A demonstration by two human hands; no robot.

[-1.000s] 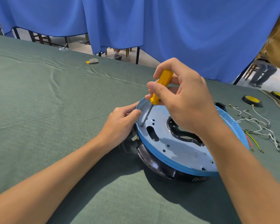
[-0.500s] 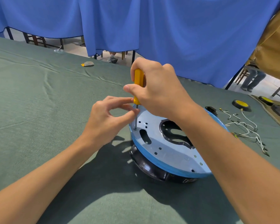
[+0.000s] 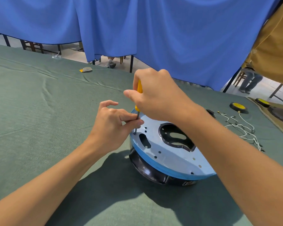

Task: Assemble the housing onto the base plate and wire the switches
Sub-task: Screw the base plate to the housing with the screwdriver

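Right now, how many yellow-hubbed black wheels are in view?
2. One yellow-hubbed black wheel lies on the green cloth near the white wires; the other farther right, at the tan mat. Others may be hidden.

A: Where is room?
B: Over open green cloth (image 3: 39, 119), left of the base plate (image 3: 170, 154).
A: What blocks?
B: Left hand (image 3: 111, 128) and right hand (image 3: 157, 97) on the screwdriver (image 3: 139, 87) at its far-left rim; wires (image 3: 242, 128) and a yellow wheel (image 3: 238, 106) to the right.
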